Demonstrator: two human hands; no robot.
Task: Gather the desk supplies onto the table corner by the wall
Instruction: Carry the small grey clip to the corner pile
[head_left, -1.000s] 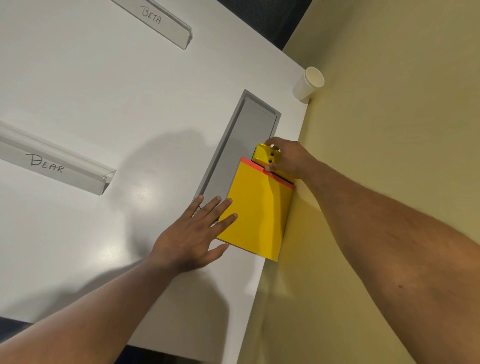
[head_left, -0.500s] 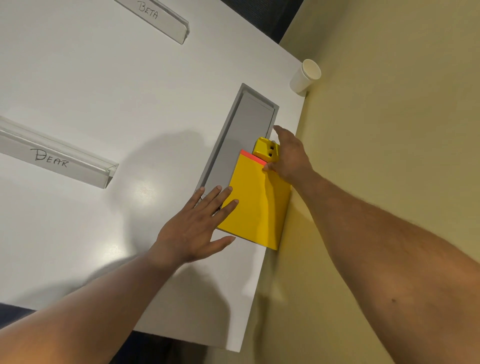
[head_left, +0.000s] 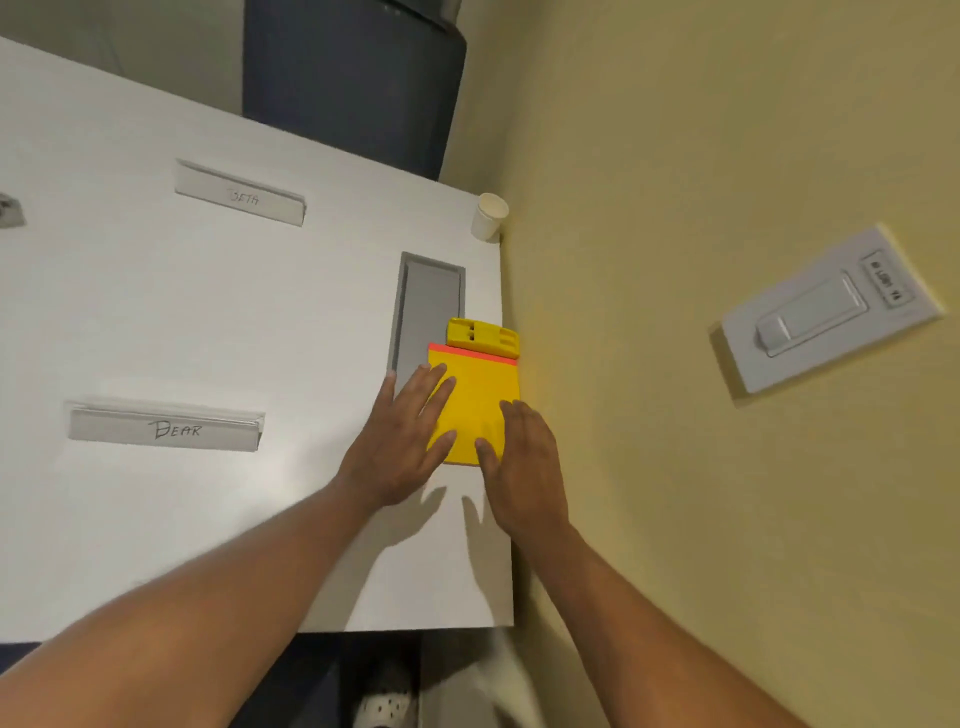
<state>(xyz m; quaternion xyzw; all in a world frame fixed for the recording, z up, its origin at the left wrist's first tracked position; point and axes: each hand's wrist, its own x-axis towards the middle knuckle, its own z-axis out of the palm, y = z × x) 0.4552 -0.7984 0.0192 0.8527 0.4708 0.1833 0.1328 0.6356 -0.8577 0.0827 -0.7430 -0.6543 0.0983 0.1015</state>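
A yellow notepad (head_left: 480, 395) with an orange-red top strip lies flat on the white table (head_left: 208, 322), close to the yellow wall. Just beyond the pad's far edge sits a small yellow stapler-like block (head_left: 483, 335), touching the wall side. My left hand (head_left: 405, 431) lies flat with straight fingers on the pad's left edge. My right hand (head_left: 519, 452) rests with straight fingers on the pad's near right part. Neither hand holds anything.
A grey recessed cable tray (head_left: 428, 306) runs beside the pad. A white paper cup (head_left: 488, 215) stands at the far table corner by the wall. Two clear name stands read "BEAR" (head_left: 166, 428) and "BETA" (head_left: 241, 197). A wall switch plate (head_left: 826, 312) is at right.
My right hand let go of the yellow block and came back onto the near part of the notepad. The view has lifted, showing more of the table and wall.
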